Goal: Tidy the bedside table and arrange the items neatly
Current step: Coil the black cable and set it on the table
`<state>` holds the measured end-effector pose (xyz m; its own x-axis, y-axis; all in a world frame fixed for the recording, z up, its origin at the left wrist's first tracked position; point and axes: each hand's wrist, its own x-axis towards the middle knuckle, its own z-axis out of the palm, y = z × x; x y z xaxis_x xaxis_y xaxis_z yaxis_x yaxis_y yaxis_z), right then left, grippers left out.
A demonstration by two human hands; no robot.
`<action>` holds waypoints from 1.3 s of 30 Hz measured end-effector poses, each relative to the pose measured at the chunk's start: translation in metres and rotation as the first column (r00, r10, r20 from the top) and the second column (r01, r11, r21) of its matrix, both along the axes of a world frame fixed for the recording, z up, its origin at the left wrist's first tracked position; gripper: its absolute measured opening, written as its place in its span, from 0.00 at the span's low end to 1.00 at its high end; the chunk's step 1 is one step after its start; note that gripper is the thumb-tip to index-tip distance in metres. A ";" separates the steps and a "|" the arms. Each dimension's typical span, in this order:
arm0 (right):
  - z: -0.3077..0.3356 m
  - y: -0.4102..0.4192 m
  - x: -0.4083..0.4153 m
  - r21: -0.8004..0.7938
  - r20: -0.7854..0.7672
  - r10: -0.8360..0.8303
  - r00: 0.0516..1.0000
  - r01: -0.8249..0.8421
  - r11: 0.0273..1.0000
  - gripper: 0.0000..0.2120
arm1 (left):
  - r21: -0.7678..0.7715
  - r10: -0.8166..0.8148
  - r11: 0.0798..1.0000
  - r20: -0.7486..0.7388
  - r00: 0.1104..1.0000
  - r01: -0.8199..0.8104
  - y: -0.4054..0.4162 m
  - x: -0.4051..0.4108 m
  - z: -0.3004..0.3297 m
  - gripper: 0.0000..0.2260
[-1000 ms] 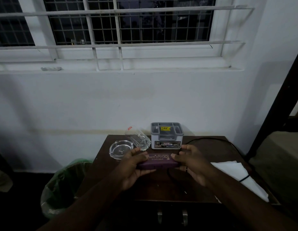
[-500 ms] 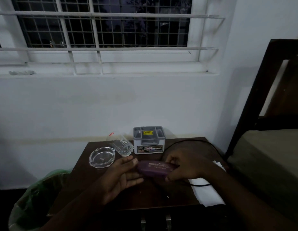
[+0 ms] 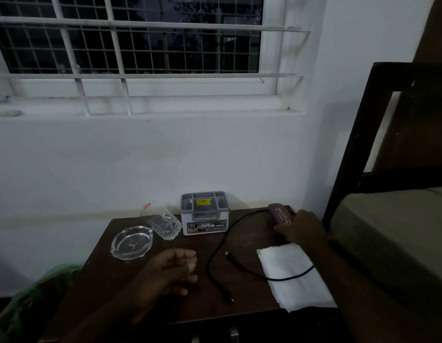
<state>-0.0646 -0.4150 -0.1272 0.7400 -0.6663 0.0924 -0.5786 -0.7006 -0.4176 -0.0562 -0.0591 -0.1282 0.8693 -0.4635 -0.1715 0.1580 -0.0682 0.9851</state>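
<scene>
- Dim room; dark wooden tabletop (image 3: 249,241) is seen in the lower centre of the frame, under a barred window (image 3: 130,45) in a white wall.
- Purple spectacle case (image 3: 280,214) is laid at the far right corner of the tabletop, right of centre in the frame, close to the wall; pale lettering is printed on its lid, only partly readable.
- Right hand (image 3: 300,227) is placed on the near end of the case; its fingers (image 3: 280,229) are curled down over that end, so the case is grasped or at least held in place.
- Left hand (image 3: 170,271) is hung above the front of the tabletop, lower centre of the frame; its fingers are loosely bent, released, nothing is held.
- Grey organiser box (image 3: 205,214) with a yellow sticker and an "OPEL" label is set at the back, centre of the frame, against the wall.
- Clear drinking glass (image 3: 163,222) is seen tilted, just left of the box, touching or nearly touching it; which cannot be told.
- Glass ashtray (image 3: 131,242) is placed just left of and in front of the glass.
- Black cable (image 3: 215,256) is looped across the middle of the tabletop, from near the case towards the front; one plug end is pointed at the front edge.
- White folded cloth or tissue (image 3: 294,276) is laid at lower right on the tabletop; the cable is run across it.
- Green bin bag (image 3: 34,300) is seen at lower left, beside the tabletop.
- Bed (image 3: 393,219) with a dark frame is seen at the right edge.
</scene>
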 end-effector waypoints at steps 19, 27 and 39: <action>0.006 0.028 -0.002 -0.232 0.080 0.106 0.991 -0.085 0.969 0.37 | 0.782 -0.264 0.572 0.463 0.846 -0.249 -0.084 0.035 -0.021 0.12; 0.007 0.029 -0.008 -0.179 0.053 0.217 0.975 -0.205 0.962 0.32 | 0.843 -0.349 0.429 0.487 0.801 -0.326 -0.100 0.040 -0.028 0.14; 0.010 0.011 -0.017 -0.112 0.075 0.226 0.971 -0.217 0.970 0.31 | 0.621 -0.329 0.715 0.704 0.630 -0.320 -0.130 0.059 0.001 0.10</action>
<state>-0.0820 -0.4035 -0.1171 0.8541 -0.4707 0.2215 -0.3693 -0.8485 -0.3791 0.0030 -0.1891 -0.1275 0.8174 -0.5118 0.2644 -0.5757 -0.7083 0.4086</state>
